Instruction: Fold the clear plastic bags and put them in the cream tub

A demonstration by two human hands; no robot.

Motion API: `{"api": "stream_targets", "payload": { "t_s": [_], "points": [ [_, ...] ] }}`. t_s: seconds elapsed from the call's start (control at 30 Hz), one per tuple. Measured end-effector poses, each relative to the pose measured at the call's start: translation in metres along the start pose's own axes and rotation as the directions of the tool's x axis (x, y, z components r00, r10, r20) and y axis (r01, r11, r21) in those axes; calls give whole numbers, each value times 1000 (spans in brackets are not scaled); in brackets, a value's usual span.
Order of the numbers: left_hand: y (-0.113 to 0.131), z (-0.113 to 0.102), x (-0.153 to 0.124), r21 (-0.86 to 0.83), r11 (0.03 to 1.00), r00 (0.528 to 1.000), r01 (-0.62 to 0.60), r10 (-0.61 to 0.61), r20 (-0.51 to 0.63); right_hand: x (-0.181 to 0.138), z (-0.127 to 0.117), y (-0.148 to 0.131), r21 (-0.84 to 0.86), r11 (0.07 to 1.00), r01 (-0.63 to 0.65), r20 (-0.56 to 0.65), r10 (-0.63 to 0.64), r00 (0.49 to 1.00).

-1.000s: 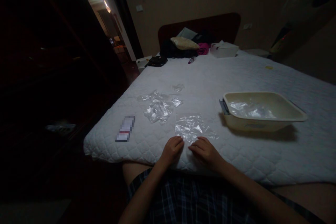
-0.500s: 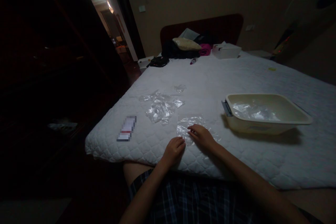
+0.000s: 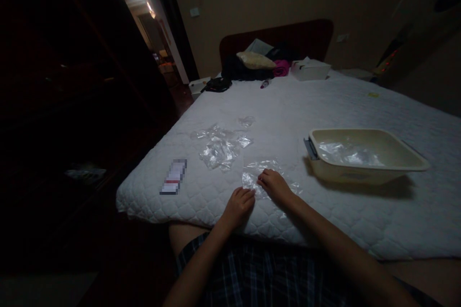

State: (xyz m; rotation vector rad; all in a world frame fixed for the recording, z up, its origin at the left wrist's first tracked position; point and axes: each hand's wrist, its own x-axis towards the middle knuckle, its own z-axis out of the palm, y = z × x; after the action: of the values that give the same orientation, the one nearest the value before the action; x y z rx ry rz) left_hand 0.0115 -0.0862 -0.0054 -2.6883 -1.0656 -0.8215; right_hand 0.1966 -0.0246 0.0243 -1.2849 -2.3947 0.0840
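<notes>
A clear plastic bag [image 3: 252,169] lies flat on the white quilted bed in front of me. At its near left corner, my left hand [image 3: 239,206] has its fingers closed on the bag's edge. My right hand [image 3: 276,185] rests over the middle of the bag, its fingers and thumb pinched together on the film. Part of the bag is hidden under this hand and wrist. Beyond and to the left is a loose pile of clear plastic bags [image 3: 219,151], with one crumpled bag [image 3: 247,121] farther back.
To the right stands a cream plastic basin [image 3: 367,172] with grey handles and clear bags [image 3: 347,152] inside. A phone-like object, blurred out [image 3: 173,177], lies near the bed's left edge. Clothes, a cushion [image 3: 255,60] and a white box [image 3: 310,70] sit by the headboard.
The thumb and fingers of my right hand have drawn together over the bag; a gap showed between them before. My left hand stays almost in place.
</notes>
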Motion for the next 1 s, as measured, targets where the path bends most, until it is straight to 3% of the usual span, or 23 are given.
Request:
{"api": "stream_targets", "payload": {
  "t_s": [0.3,0.53,0.73,0.87,1.0],
  "points": [
    [1,-2,2,-19,1000,1000,9,-9,-26,-3,-16,5,165,986,-34,-41,41,998],
    [2,-1,-2,-42,999,997,21,-24,-74,-35,-30,20,185,982,-22,-82,38,996],
    [0,2,-3,-18,1000,993,2,-4,-118,-65,-37,29,55,990,132,-94,-126,988],
    [5,0,-3,25,999,990,-30,33,-136,-82,-39,32,-43,961,274,-142,-277,950],
    [16,3,-1,46,998,972,-47,56,-228,-97,-39,32,-108,926,361,-151,-375,915]
  ]
}}
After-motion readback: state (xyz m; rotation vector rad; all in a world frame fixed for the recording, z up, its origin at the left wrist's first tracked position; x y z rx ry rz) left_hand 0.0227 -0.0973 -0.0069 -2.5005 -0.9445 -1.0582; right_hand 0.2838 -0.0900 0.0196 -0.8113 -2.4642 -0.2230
